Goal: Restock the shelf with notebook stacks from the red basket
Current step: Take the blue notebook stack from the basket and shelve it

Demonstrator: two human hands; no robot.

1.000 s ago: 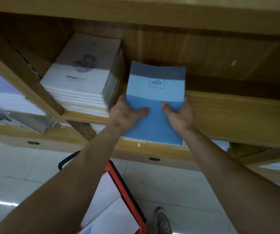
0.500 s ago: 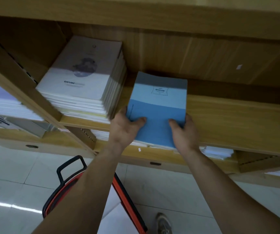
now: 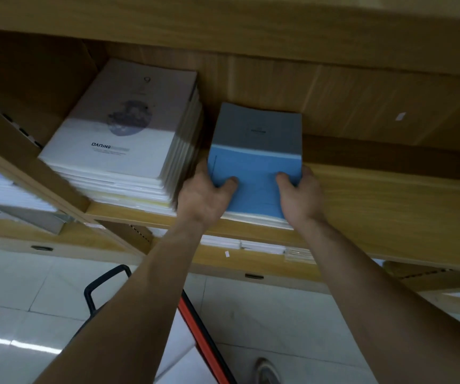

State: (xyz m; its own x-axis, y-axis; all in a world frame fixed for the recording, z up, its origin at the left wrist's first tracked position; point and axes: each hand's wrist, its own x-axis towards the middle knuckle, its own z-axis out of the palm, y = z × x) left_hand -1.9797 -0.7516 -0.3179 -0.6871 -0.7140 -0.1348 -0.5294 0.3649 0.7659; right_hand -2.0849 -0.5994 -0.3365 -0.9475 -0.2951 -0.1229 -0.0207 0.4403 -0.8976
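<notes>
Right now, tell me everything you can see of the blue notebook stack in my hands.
The blue notebook stack is a thin pile with a blue cover, its far part shadowed grey, a small dark label there, and pale page edges at the near side. It lies flat on the wooden shelf, right of the taller white stack. The left hand and right hand grip its near end, thumbs on top.

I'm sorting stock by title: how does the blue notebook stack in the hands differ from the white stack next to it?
The blue notebook stack has a blue cover; the white notebook stack shows a dark round picture and the word DARING. The white one is taller than the blue. The left hand and right hand grip the blue one, not the white. Both lie flat on one wooden shelf.
</notes>
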